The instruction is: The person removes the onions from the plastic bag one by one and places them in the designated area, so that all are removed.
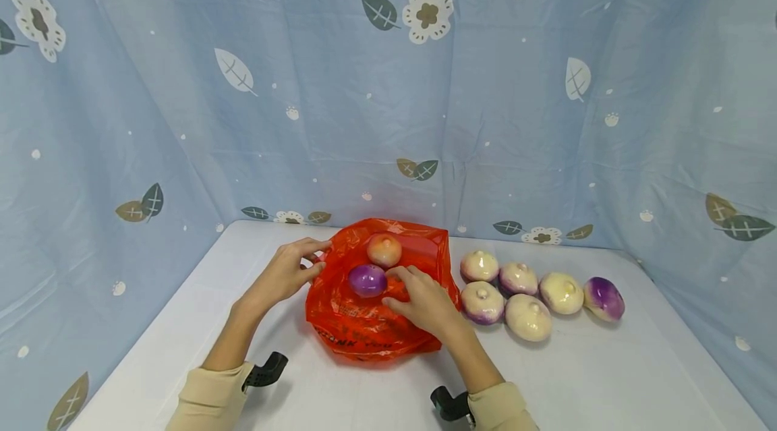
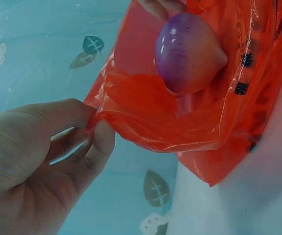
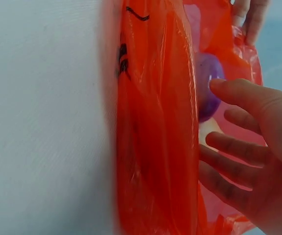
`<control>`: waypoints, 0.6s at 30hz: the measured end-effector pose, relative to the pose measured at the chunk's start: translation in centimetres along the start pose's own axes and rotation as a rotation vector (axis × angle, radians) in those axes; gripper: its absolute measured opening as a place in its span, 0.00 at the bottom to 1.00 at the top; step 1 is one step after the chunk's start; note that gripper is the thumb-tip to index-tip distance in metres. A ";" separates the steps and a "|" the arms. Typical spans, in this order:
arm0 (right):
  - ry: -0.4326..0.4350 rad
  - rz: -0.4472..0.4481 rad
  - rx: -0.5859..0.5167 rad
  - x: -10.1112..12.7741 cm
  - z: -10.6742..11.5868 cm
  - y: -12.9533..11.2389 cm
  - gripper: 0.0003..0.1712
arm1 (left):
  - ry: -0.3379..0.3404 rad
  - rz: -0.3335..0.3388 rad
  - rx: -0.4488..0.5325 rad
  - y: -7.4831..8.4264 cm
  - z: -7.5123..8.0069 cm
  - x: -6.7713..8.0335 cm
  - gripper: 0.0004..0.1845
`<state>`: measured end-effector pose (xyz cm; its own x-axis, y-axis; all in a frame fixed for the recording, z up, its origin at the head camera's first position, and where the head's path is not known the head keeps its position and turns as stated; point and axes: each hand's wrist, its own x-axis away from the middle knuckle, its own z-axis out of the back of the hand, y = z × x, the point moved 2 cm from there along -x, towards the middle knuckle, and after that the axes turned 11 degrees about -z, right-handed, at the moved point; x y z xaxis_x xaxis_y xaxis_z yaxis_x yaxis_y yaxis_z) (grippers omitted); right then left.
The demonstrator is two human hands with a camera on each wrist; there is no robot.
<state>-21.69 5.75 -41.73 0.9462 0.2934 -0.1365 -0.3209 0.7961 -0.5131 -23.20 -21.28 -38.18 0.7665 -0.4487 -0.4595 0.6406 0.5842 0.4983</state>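
A red plastic bag (image 1: 370,333) with dark printing lies mouth-up on the table. Inside it are two glossy model turnips: a purple one (image 1: 367,280) and, behind it, a pale one (image 1: 384,250) tinted orange by the bag. My left hand (image 2: 42,156) pinches the bag's rim between thumb and fingertips at its left side. Over the bag's mouth, my right hand (image 1: 427,303) has its fingers spread and loosely bent. Its thumb tip overlaps the purple turnip (image 3: 208,88) in the right wrist view, with nothing gripped.
To the right of the bag, several white-and-purple turnips (image 1: 528,318) sit grouped on the white table (image 1: 607,377). The rightmost turnip (image 1: 603,299) lies on its side, purple part up. A blue patterned curtain (image 1: 364,114) hangs behind and around the table.
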 end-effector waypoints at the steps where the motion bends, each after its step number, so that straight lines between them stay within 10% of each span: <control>1: 0.005 -0.005 0.001 -0.1 0.0 -0.1 0.27 | -0.001 0.001 0.001 0.0 0.0 0.0 0.21; 18: 0.028 -0.081 -0.054 -1.9 -1.2 -2.4 0.39 | -0.001 -0.004 0.010 0.0 0.0 -0.1 0.21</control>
<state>-22.65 2.63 -41.22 0.9699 0.2141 -0.1160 -0.2416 0.7868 -0.5680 -23.27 -21.27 -38.17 0.7641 -0.4515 -0.4608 0.6440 0.5755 0.5040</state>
